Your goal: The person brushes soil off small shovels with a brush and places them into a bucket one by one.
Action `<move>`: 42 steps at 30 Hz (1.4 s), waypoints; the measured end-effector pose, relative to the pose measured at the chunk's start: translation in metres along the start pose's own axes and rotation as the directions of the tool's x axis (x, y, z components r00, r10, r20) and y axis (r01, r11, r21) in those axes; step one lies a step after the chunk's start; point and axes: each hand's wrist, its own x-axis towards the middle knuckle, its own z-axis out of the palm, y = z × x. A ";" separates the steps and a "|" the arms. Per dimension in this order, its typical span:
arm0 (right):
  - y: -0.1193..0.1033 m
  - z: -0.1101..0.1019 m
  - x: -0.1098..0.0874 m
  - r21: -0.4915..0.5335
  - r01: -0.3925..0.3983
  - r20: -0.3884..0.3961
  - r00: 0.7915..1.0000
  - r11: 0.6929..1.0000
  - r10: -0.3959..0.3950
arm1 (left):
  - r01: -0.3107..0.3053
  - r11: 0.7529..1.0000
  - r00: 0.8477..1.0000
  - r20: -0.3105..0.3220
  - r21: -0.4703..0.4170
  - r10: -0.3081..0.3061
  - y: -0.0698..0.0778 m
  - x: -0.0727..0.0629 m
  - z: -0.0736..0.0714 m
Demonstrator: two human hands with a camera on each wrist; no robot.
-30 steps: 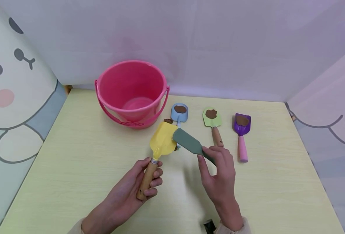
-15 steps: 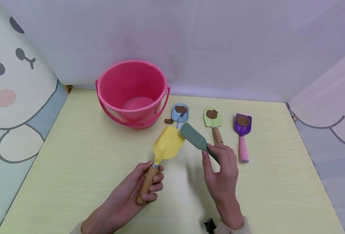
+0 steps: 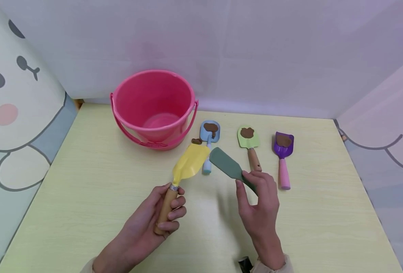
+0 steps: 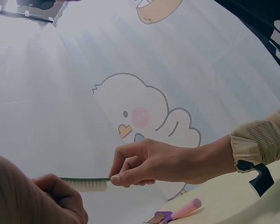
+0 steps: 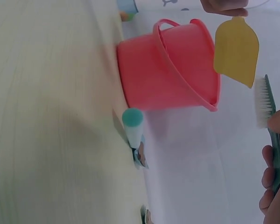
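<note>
My left hand (image 3: 141, 229) grips the wooden handle of a yellow trowel (image 3: 190, 161), holding it above the table with the blade pointing up and away. In my right hand (image 3: 261, 208) is a green brush (image 3: 226, 163), pinched by its handle between thumb and fingers. The right wrist view shows white bristles (image 5: 262, 102) on the brush, facing the trowel's side. Its head lies just right of the blade's tip, a small gap between them in the head view. Behind the trowel lies a blue toy shovel (image 3: 206, 167) with a brown patch on its scoop.
A pink bucket (image 3: 153, 136) stands at the back left, handle hanging in front. A brown piece (image 3: 196, 141) lies by the blue shovel. To the right lie a green trowel (image 3: 242, 141) and a purple shovel (image 3: 281, 152), both with brown patches. Curtains enclose the table (image 3: 85, 189).
At first the brush head overlapped the trowel blade. The brush shifted slightly right; the trowel went right, then back left, its blade turning, and the two now stand apart.
</note>
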 end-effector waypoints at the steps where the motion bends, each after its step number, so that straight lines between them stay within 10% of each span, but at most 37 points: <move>1: 0.000 0.000 0.000 0.000 0.000 -0.002 1.000 1.000 0.000 | -0.005 1.000 1.000 0.010 -0.001 0.005 0.001 0.000 0.000; 23: 0.002 0.000 0.001 -0.017 0.002 -0.005 1.000 1.000 -0.002 | -0.005 1.000 1.000 -0.007 0.006 0.005 0.003 0.000 0.002; 42: -0.003 0.003 0.001 0.024 0.050 -0.041 0.998 0.998 -0.049 | 0.004 1.000 0.995 0.104 -0.023 -0.002 0.001 0.001 0.000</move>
